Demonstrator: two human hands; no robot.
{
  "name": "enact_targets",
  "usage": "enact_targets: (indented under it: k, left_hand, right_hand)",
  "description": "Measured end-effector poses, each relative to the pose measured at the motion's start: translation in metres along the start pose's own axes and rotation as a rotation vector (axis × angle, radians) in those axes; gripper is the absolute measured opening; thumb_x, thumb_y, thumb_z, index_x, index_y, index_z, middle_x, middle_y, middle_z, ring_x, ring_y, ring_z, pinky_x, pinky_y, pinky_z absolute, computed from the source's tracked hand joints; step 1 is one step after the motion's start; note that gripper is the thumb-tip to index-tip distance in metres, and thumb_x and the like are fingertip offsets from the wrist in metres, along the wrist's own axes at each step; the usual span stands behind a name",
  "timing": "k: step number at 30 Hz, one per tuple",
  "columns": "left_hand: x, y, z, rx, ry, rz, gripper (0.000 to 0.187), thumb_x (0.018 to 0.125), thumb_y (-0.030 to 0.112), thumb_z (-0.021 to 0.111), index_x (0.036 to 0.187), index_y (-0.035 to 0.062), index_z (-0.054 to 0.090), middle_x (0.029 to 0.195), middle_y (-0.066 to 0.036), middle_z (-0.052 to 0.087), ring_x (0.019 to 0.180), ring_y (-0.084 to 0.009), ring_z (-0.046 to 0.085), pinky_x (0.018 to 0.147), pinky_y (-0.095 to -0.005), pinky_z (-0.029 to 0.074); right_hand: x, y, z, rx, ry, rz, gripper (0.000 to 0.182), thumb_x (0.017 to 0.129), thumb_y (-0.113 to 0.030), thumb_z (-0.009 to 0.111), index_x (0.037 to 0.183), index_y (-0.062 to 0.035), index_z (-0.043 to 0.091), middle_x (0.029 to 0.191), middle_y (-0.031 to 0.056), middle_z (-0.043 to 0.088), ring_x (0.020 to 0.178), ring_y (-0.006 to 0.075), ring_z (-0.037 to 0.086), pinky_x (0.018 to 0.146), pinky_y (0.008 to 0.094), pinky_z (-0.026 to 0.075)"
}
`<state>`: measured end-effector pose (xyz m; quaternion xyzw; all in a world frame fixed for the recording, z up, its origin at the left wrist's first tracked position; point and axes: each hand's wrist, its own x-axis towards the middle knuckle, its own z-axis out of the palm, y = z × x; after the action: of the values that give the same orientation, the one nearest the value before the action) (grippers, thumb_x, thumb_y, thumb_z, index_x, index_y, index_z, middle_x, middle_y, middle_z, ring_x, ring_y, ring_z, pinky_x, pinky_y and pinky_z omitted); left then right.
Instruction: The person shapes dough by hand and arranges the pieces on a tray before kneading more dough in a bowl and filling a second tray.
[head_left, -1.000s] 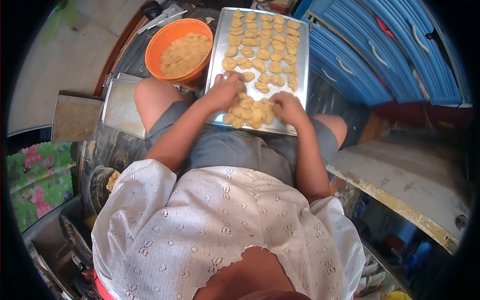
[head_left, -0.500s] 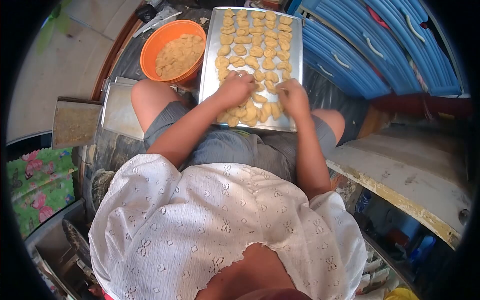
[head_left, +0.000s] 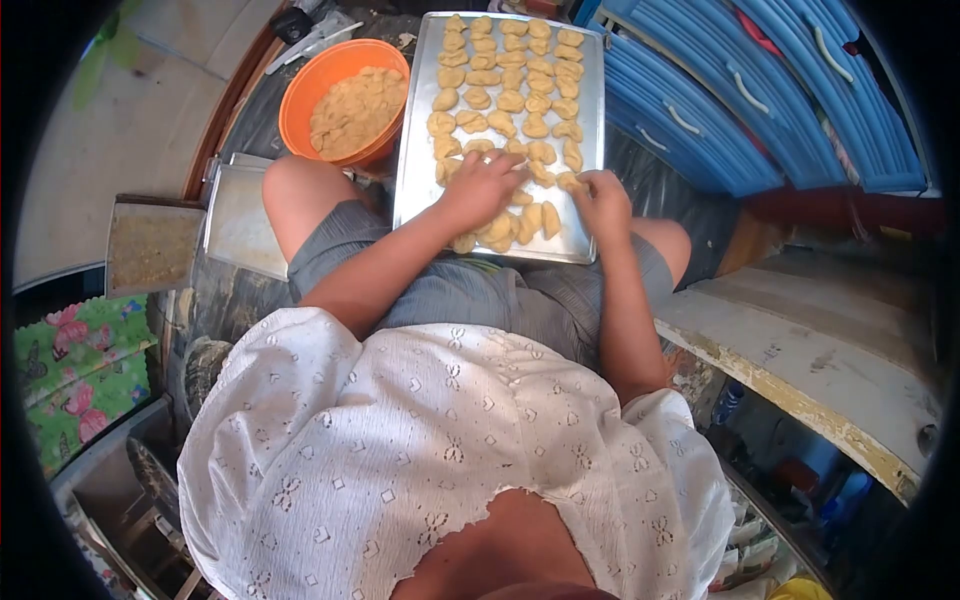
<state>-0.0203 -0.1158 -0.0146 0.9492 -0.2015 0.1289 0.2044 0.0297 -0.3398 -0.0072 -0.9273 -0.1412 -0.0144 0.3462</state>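
A metal baking tray (head_left: pixel 420 110) rests across my lap, with rows of shaped dough pieces (head_left: pixel 510 102) on its far part. Nearer me, more dough pieces (head_left: pixel 500 230) lie in a loose heap. My left hand (head_left: pixel 484 190) reaches over the tray with its fingers stretched forward, the tips close to the lowest row; it covers some of the dough. At the tray's right edge, my right hand (head_left: pixel 604 203) pinches a small dough piece (head_left: pixel 568 181) between thumb and fingers.
An orange bucket (head_left: pixel 292 110) containing more dough stands left of the tray. Blue drawers (head_left: pixel 700 100) are at the right, above a worn wooden shelf (head_left: pixel 790 330). Other metal trays (head_left: pixel 245 220) lie by my left knee.
My left hand has shifted slightly right and its fingers have stretched forward. My right hand has moved a little right and down, and a dough piece now shows in its fingertips.
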Motion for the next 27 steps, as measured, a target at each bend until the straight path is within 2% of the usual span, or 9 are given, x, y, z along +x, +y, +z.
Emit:
enact_targets:
  k: [4, 9, 13, 15, 18, 21, 24, 25, 27]
  left_hand:
    - [0.007, -0.01, 0.005, 0.085, 0.01, -0.022, 0.023, 0.08, 0.018, 0.061, 0.102, 0.011, 0.066, 0.117, -0.003, 0.057, 0.115, -0.0196, 0.049, 0.093, -0.0391, 0.034]
    - [0.013, -0.006, -0.012, 0.186, -0.289, -0.124, 0.022, 0.082, 0.023, 0.06, 0.099, 0.0103, 0.066, 0.116, -0.003, 0.057, 0.113, -0.02, 0.051, 0.093, -0.0407, 0.034]
    - [0.004, -0.012, -0.011, 0.149, -0.247, -0.119, 0.026, 0.083, 0.024, 0.06, 0.105, 0.01, 0.064, 0.117, -0.004, 0.057, 0.113, -0.0218, 0.051, 0.095, -0.0417, 0.033]
    - [-0.004, -0.015, -0.007, 0.055, 0.05, -0.077, 0.032, 0.084, 0.024, 0.059, 0.112, 0.0099, 0.06, 0.119, -0.006, 0.056, 0.115, -0.0238, 0.05, 0.096, -0.0427, 0.032]
    - [-0.014, -0.023, -0.008, 0.091, 0.061, -0.09, 0.036, 0.085, 0.023, 0.059, 0.118, 0.0102, 0.057, 0.121, -0.007, 0.055, 0.116, -0.0255, 0.049, 0.098, -0.043, 0.031]
    - [-0.017, -0.03, -0.015, 0.107, 0.162, -0.256, 0.033, 0.084, 0.019, 0.059, 0.116, 0.0097, 0.058, 0.118, -0.008, 0.056, 0.113, -0.0258, 0.05, 0.095, -0.0421, 0.032]
    - [-0.003, -0.05, -0.028, 0.143, 0.1, -0.355, 0.032, 0.081, 0.014, 0.061, 0.112, 0.0098, 0.061, 0.111, -0.008, 0.058, 0.11, -0.0262, 0.051, 0.091, -0.0415, 0.034]
    - [0.002, -0.061, -0.026, 0.155, 0.156, -0.313, 0.029, 0.078, 0.011, 0.061, 0.107, 0.0102, 0.064, 0.102, -0.006, 0.06, 0.106, -0.025, 0.052, 0.087, -0.0413, 0.034]
    - [0.011, -0.074, -0.023, 0.154, 0.13, -0.292, 0.027, 0.077, 0.011, 0.062, 0.105, 0.0104, 0.065, 0.1, -0.006, 0.061, 0.105, -0.0241, 0.053, 0.086, -0.0409, 0.034]
  right_hand:
    - [0.002, -0.002, 0.003, -0.011, 0.038, -0.08, 0.021, 0.072, -0.013, 0.072, 0.091, -0.0064, 0.065, 0.089, 0.0125, 0.062, 0.082, 0.0315, 0.061, 0.074, 0.0389, 0.047]
    - [0.001, 0.0, 0.006, -0.054, -0.014, -0.087, 0.021, 0.075, -0.015, 0.069, 0.094, -0.0076, 0.065, 0.094, 0.0107, 0.061, 0.092, 0.031, 0.058, 0.081, 0.0405, 0.043]
    - [0.001, -0.016, 0.004, -0.134, 0.073, -0.161, 0.02, 0.076, -0.013, 0.067, 0.095, -0.0091, 0.065, 0.096, 0.0095, 0.059, 0.093, 0.0299, 0.055, 0.081, 0.0404, 0.042]
    - [0.002, -0.025, 0.004, -0.13, 0.101, -0.208, 0.019, 0.076, -0.013, 0.066, 0.094, -0.0094, 0.065, 0.094, 0.0089, 0.059, 0.092, 0.0292, 0.055, 0.08, 0.0402, 0.041]
    - [0.007, -0.035, 0.012, -0.13, 0.089, -0.287, 0.016, 0.076, -0.012, 0.065, 0.092, -0.0095, 0.066, 0.091, 0.0076, 0.059, 0.091, 0.0279, 0.054, 0.079, 0.04, 0.04]
    - [0.017, -0.05, 0.022, -0.125, 0.036, -0.33, 0.014, 0.076, -0.011, 0.064, 0.09, -0.0099, 0.067, 0.088, 0.0063, 0.06, 0.091, 0.0268, 0.053, 0.079, 0.0391, 0.039]
    - [0.035, -0.053, 0.04, -0.116, 0.055, -0.352, 0.016, 0.076, -0.009, 0.063, 0.091, -0.0117, 0.068, 0.086, 0.0049, 0.061, 0.09, 0.0259, 0.054, 0.08, 0.0377, 0.039]
    - [0.041, -0.056, 0.044, -0.145, 0.029, -0.359, 0.017, 0.076, -0.01, 0.063, 0.092, -0.0121, 0.068, 0.086, 0.0046, 0.061, 0.09, 0.0258, 0.054, 0.08, 0.0377, 0.039]
    - [0.051, -0.064, 0.05, -0.176, 0.002, -0.372, 0.017, 0.076, -0.011, 0.063, 0.093, -0.0124, 0.068, 0.087, 0.0044, 0.061, 0.089, 0.0257, 0.054, 0.08, 0.0377, 0.039]
